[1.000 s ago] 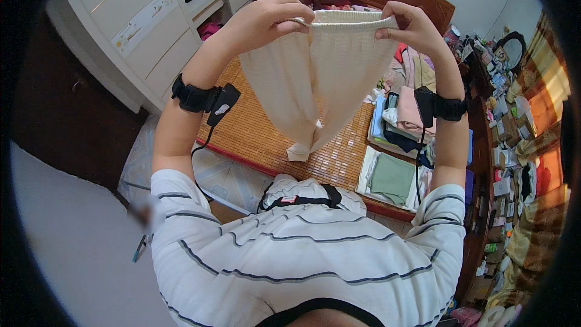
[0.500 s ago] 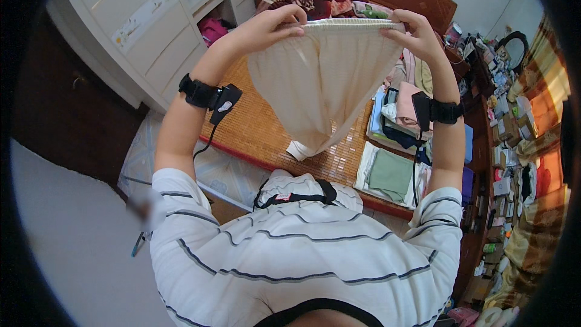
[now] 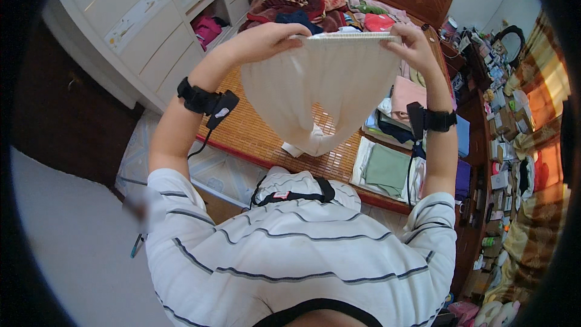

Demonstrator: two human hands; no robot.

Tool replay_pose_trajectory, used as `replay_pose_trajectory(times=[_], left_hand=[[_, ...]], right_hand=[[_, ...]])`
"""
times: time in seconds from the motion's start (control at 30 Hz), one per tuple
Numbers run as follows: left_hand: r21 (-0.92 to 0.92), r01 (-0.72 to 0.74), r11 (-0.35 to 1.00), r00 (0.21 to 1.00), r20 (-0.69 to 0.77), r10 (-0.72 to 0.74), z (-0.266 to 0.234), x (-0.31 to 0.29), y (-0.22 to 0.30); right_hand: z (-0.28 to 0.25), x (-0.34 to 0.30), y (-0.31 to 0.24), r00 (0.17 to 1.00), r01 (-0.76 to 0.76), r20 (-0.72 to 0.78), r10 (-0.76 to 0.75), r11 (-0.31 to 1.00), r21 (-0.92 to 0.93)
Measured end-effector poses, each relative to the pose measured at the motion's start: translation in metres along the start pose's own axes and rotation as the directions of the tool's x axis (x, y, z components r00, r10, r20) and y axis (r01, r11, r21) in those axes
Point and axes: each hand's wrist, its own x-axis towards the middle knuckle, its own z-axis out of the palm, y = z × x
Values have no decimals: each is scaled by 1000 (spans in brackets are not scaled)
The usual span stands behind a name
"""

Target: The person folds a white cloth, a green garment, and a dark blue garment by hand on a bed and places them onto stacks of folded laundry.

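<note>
A pair of cream pants (image 3: 302, 88) with a gathered elastic waistband hangs in front of me above the bed. At the left end of the waistband, my left hand (image 3: 283, 39) pinches the cloth between thumb and fingers. My right hand (image 3: 411, 47) grips the other end the same way, so the band is stretched nearly straight between them. The lower part of the cloth droops toward the woven bed mat (image 3: 233, 122), with a gap between its legs showing the mat behind. A small white cloth (image 3: 293, 149) shows at its lower edge.
Folded clothes lie along the bed's right side, among them a green piece (image 3: 388, 167) and a pink piece (image 3: 408, 98). A rumpled maroon blanket (image 3: 290, 0) is at the far end. A white wardrobe (image 3: 136, 36) stands left; a cluttered dresser (image 3: 469, 206) lines the right.
Both hands have come down slightly in view with the pants. The cloth has spread wider, and the gap between the legs has opened up. More of the blanket behind is visible.
</note>
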Motion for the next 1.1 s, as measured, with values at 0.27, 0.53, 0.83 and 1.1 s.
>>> replay_pose_trajectory(times=[0.27,0.53,0.83,1.1], left_hand=[[36,54,998,998,38,-55,26,3,5],[189,215,958,967,-178,-182,60,14,-12],[-515,565,645,804,170,-569,106,28,-61],[-788,514,339,692,148,-706,149,19,-67]], right_hand=[[32,-13,-32,1000,0,-16,4,972,234],[76,-28,-29,991,-100,-69,110,986,133],[169,-58,-47,980,-144,-106,169,967,211],[218,-70,-50,912,-318,-99,399,838,444]])
